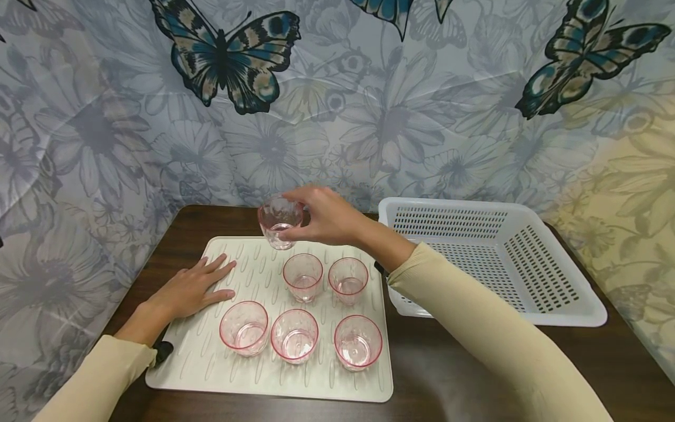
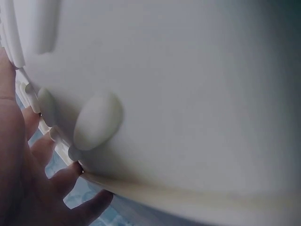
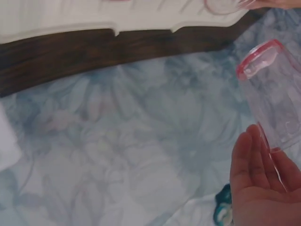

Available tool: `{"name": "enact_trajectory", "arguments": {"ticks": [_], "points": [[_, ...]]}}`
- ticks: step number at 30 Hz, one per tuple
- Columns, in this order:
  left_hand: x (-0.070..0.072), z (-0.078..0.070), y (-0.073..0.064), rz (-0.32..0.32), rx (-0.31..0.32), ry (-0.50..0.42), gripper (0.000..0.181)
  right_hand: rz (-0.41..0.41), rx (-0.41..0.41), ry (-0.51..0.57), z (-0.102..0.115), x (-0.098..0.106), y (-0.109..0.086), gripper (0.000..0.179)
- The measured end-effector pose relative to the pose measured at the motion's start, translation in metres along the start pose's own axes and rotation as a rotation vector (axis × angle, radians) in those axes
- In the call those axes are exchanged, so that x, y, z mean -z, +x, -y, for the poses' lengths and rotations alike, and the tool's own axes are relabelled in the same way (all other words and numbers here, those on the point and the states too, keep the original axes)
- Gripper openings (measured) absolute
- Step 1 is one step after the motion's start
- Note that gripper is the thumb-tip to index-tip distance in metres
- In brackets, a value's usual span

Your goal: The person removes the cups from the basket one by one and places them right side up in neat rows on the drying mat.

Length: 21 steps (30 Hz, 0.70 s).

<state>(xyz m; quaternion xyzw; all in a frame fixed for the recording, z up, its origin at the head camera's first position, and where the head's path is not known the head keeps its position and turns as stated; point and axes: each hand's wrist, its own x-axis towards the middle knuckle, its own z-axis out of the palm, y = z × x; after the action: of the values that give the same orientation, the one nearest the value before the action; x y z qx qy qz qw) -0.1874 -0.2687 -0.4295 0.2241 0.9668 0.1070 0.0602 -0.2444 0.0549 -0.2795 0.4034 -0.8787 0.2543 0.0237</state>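
Observation:
My right hand (image 1: 332,220) holds a clear glass (image 1: 273,221) with a pinkish tint, thumb and fingers around its side, above the back edge of the white ridged drying mat (image 1: 195,363). In the right wrist view the same glass (image 3: 275,92) shows its pink-red rim, tilted beside the fingers. My left hand (image 1: 184,293) rests with spread fingers on the mat's left side. Several more pink-rimmed glasses stand upright on the mat: two in a back row, including a back right glass (image 1: 348,281), and three in front, including a front left glass (image 1: 245,328).
A white perforated plastic basket (image 1: 575,293) stands on the dark wooden table (image 1: 437,363) to the right, partly behind my right sleeve. A butterfly-and-flower patterned cloth (image 1: 369,117) hangs right behind the table.

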Motion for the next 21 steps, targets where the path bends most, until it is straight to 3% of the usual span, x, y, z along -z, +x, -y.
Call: {"name": "enact_trajectory", "arguments": {"ticks": [6,12,21], "points": [[-0.004,0.003,0.002,-0.002,0.01,0.001,0.074,0.098,0.061,0.015,0.01,-0.022,0.013,0.054],[-0.004,0.003,0.003,0.004,0.008,-0.004,0.074,0.221,0.013,-0.029,0.021,-0.042,0.019,0.069],[0.001,0.0,0.002,0.022,0.018,-0.009,0.074,0.355,-0.057,-0.061,0.024,-0.067,0.022,0.076]]}}
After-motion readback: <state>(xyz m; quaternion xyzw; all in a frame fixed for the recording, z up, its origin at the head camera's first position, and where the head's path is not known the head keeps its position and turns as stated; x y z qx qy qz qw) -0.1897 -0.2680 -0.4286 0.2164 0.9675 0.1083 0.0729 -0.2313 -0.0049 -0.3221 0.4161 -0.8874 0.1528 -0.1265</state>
